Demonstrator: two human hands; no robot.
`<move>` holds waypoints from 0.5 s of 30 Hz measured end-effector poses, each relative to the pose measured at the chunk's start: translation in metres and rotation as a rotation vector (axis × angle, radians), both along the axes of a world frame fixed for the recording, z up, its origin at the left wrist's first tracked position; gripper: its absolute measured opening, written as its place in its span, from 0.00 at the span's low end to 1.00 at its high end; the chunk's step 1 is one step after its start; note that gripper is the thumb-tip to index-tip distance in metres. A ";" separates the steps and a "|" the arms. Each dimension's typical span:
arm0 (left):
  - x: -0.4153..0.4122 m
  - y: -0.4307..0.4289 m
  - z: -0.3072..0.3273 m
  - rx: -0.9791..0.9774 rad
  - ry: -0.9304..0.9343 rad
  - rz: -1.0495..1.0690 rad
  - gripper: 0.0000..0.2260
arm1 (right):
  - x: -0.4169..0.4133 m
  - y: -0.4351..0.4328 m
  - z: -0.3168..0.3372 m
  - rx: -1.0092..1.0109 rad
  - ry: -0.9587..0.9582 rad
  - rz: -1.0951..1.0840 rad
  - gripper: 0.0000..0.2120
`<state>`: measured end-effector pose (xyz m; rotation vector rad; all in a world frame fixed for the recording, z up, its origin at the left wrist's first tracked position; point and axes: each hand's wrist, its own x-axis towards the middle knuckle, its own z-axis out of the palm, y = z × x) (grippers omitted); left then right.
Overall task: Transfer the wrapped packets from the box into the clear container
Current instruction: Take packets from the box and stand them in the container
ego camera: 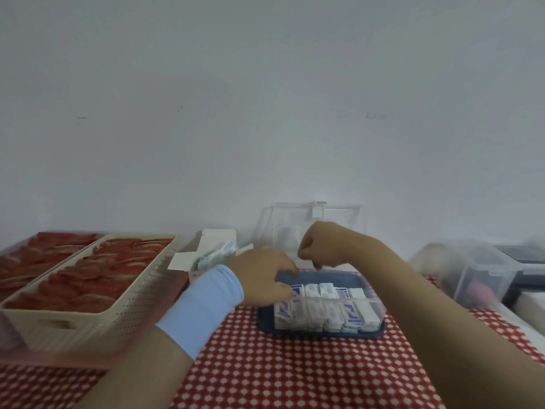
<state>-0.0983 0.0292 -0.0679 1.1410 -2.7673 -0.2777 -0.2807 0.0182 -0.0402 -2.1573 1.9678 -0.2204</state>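
Note:
A clear container (pixel 379 305) stands on a dark blue tray (pixel 324 335) and holds two rows of white and blue wrapped packets (pixel 327 312) standing on edge. My left hand (pixel 262 276), with a light blue sleeve, reaches into the container's left end. Its thumb and fingers pinch a packet (pixel 296 290) at the left of the back row. My right hand (pixel 318 246) hovers over the container's back edge with its fingers curled downward and nothing visible in them. The open white box (pixel 206 246) stands behind my left wrist with several packets (pixel 218 255) sticking out.
Two cream baskets (pixel 124 308) filled with red items sit at the left. A clear lid or box (pixel 339 216) stands against the wall behind the container. A translucent storage bin (pixel 483 273) is at the right. A red and white checked cloth (pixel 295 373) covers the table.

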 end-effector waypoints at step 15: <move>0.126 -0.050 -0.016 -0.094 0.361 0.509 0.08 | 0.116 -0.011 -0.005 -0.269 -0.219 0.260 0.12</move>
